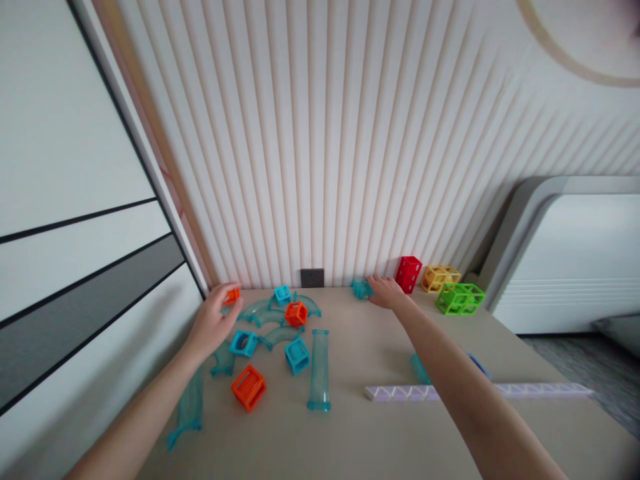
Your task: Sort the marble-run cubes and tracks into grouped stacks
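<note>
Both forearms are stretching across the counter [350, 427]. Left hand [213, 323] is pinching a small orange cube [231, 296] at its fingertips; right hand [386, 292], fingers loosely spread, is touching a teal piece [361, 288] just to its left.

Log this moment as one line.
left hand: grips small orange plastic cube | right hand: on teal plastic piece | beige table

Soft, even daylight, bright on the wall [350, 133]; faint shadows under the arms on the table [350, 433]; wide-angle bending at edges, corners slightly blurred and dim
</note>
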### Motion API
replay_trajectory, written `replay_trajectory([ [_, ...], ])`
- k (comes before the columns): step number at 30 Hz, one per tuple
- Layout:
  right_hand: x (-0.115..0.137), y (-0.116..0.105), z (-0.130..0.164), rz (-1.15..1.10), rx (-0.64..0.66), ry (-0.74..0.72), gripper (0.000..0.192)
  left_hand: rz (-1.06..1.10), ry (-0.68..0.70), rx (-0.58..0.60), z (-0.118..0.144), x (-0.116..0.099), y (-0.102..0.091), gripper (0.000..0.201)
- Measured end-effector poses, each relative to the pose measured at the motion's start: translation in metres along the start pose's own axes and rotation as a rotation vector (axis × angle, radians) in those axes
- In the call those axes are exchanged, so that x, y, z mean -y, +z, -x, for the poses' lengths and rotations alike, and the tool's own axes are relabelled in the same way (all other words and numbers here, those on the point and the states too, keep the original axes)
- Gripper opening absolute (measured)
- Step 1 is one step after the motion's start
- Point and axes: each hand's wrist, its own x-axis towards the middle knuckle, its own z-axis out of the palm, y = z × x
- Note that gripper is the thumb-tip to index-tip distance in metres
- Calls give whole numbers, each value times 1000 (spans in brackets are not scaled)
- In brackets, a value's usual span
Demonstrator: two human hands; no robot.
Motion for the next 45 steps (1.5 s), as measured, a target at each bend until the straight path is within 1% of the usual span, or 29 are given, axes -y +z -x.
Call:
replay_trajectory([
  [3, -1, 2, -1, -13, 33, -6, 35, -2, 115, 19, 30, -26, -15, 31],
  [5, -1, 2, -2, -23, 65, -5, 35, -34, 155, 24, 48, -36, -25, 28],
  [9, -1, 0, -2, -47, 102, 3, 34, -70, 176, 68, 75, -42, -40, 26],
  [12, 0, 0, 1, -60, 92, -3, 35, -72, 196, 67, 88, -47, -43, 24],
  [15, 2, 1, 6, -77, 80, -5, 36, -58, 238, 77, 97, -59, -38, 22],
  [18, 3, 2, 11, -98, 83, -15, 37, -41, 293, 131, 102, -76, -27, 20],
  [22, 6, 0, 18, -106, 78, -26, 48, -10, 320, 219, 103, -95, -13, 21],
  [26, 12, -1, 26, -106, 53, -27, 57, 36, 327, 280, 103, -108, -4, 22],
  [33, 31, 0, 45, -116, -11, -42, 58, 83, 325, 341, 107, -122, 10, 19],
  [39, 46, -5, 57, -140, 3, -116, 58, 96, 319, 391, 111, -131, 25, 19],
  [45, 54, -13, 63, -146, -21, -164, 54, 111, 306, 428, 115, -137, 25, 19],
])
